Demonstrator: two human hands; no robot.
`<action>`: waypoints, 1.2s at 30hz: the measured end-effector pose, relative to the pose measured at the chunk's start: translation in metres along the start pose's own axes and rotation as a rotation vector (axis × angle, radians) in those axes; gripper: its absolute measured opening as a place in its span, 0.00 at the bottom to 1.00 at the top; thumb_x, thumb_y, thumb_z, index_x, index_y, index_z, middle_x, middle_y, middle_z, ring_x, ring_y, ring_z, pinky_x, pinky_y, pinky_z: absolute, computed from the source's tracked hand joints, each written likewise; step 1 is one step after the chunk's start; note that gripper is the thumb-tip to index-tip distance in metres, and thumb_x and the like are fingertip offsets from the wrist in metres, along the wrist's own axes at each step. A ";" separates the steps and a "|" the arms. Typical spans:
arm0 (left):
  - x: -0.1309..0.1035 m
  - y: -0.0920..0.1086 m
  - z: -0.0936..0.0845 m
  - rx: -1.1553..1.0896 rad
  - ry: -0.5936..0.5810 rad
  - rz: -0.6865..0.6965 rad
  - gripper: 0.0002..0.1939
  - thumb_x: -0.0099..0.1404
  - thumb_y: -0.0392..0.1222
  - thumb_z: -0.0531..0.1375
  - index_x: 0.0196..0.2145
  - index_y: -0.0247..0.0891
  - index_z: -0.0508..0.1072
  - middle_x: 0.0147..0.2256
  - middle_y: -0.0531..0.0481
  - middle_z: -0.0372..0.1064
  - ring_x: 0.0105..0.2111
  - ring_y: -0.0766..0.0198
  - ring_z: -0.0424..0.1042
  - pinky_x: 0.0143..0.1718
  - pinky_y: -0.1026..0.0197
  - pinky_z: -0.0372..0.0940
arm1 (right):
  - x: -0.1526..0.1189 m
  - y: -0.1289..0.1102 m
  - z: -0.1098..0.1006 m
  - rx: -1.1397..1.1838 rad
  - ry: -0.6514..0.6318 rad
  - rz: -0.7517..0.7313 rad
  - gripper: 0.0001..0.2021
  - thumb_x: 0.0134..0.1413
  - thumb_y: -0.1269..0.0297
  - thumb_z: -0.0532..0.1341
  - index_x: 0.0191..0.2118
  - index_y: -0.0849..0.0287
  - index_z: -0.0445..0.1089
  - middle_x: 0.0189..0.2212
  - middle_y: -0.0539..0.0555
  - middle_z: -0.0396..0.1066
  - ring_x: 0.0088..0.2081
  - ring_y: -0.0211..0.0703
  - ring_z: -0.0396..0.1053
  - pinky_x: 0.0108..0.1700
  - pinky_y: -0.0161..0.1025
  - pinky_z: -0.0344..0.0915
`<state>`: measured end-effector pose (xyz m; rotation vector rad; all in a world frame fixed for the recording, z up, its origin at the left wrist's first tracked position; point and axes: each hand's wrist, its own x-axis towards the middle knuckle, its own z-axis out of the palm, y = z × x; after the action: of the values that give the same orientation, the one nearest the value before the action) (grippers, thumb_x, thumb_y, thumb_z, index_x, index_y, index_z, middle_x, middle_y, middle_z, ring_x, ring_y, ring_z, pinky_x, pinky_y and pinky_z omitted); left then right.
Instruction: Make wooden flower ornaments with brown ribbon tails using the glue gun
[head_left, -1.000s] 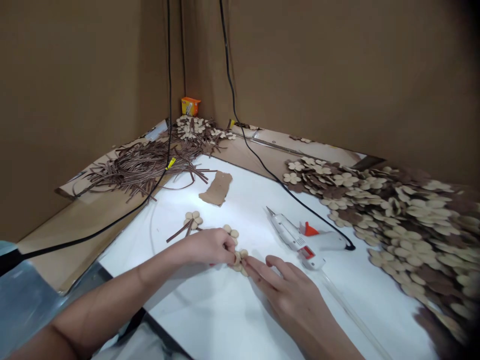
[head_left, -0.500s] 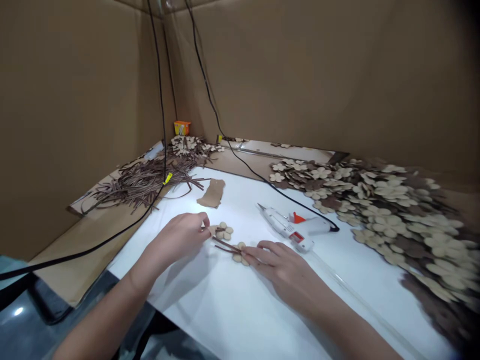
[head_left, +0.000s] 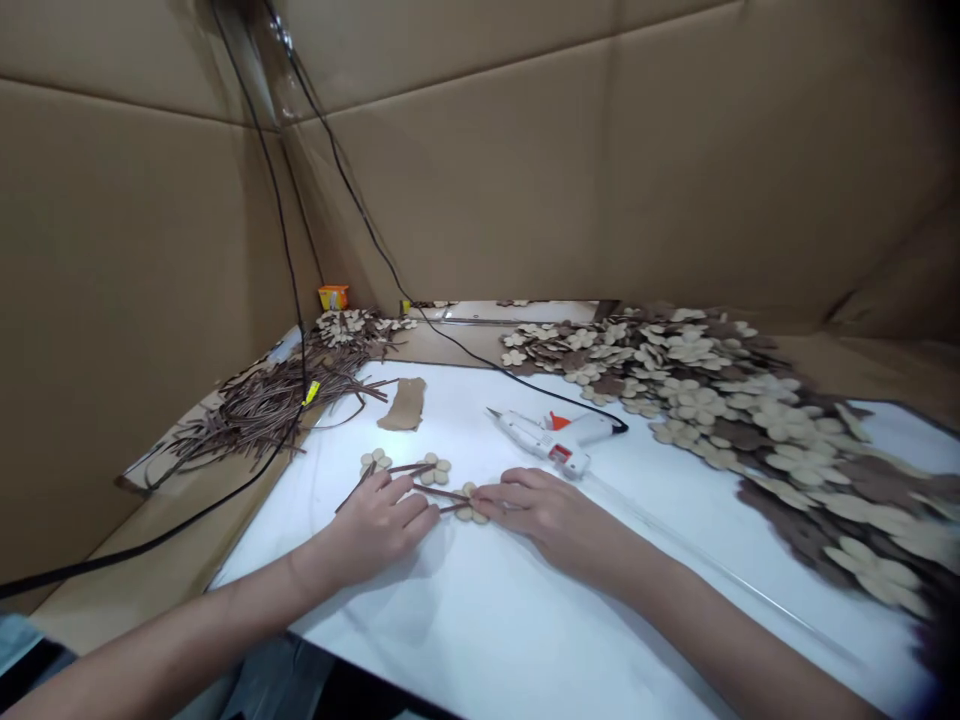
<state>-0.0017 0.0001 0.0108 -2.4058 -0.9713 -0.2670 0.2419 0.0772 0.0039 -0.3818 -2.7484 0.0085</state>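
My right hand (head_left: 544,510) has its fingertips pressed on a small beige felt flower (head_left: 471,513) with brown strips (head_left: 442,492) running left from it. To the left, my left hand (head_left: 386,515) rests with curled fingers over brown strips; what its fingertips hold is hidden. Just beyond its knuckles lie a second beige flower (head_left: 436,470) and a third one (head_left: 376,460), both with strips. A white glue gun (head_left: 532,437) with an orange trigger lies on the white board (head_left: 480,610) beyond my right hand.
Felt flowers (head_left: 697,400) are heaped along the right. Brown strips (head_left: 270,400) form a pile at the back left. A cardboard scrap (head_left: 405,404) and an orange box (head_left: 334,297) lie farther back. A black cable (head_left: 360,205) hangs across, and a glue stick (head_left: 720,565) trails right.
The view has tilted up and shifted right. My left hand has moved nearer, onto the strips, uncovering the leftmost flower. My right hand stays on its flower.
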 end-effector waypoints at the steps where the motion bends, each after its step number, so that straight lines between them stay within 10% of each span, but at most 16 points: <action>1: -0.001 -0.001 -0.001 0.020 0.033 0.035 0.07 0.64 0.30 0.52 0.37 0.35 0.69 0.28 0.49 0.68 0.32 0.59 0.67 0.35 0.55 0.59 | -0.001 0.001 0.001 0.003 0.000 0.005 0.19 0.60 0.77 0.47 0.51 0.60 0.68 0.50 0.52 0.69 0.41 0.45 0.62 0.40 0.43 0.67; 19: 0.002 -0.024 -0.001 -0.026 0.037 0.325 0.04 0.62 0.29 0.53 0.32 0.31 0.67 0.23 0.52 0.64 0.18 0.67 0.59 0.16 0.62 0.52 | -0.004 0.007 0.003 0.080 -0.044 0.057 0.18 0.61 0.75 0.47 0.51 0.57 0.66 0.50 0.51 0.69 0.42 0.44 0.62 0.43 0.42 0.63; 27: -0.002 -0.032 0.000 -0.094 -0.022 0.267 0.05 0.62 0.30 0.52 0.30 0.34 0.66 0.21 0.54 0.63 0.18 0.66 0.59 0.18 0.62 0.53 | -0.002 0.009 0.006 0.028 0.050 0.001 0.16 0.62 0.73 0.47 0.50 0.59 0.68 0.46 0.54 0.72 0.37 0.41 0.64 0.37 0.39 0.64; 36: -0.006 -0.047 0.005 -0.434 0.179 0.009 0.07 0.59 0.35 0.52 0.33 0.35 0.69 0.25 0.48 0.69 0.25 0.63 0.66 0.28 0.61 0.63 | -0.001 0.008 0.007 0.024 0.042 -0.006 0.16 0.63 0.71 0.47 0.49 0.60 0.68 0.46 0.55 0.71 0.38 0.42 0.64 0.36 0.40 0.64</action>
<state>-0.0387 0.0274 0.0231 -2.7088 -0.8901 -0.7435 0.2423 0.0846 -0.0033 -0.3633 -2.7058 0.0323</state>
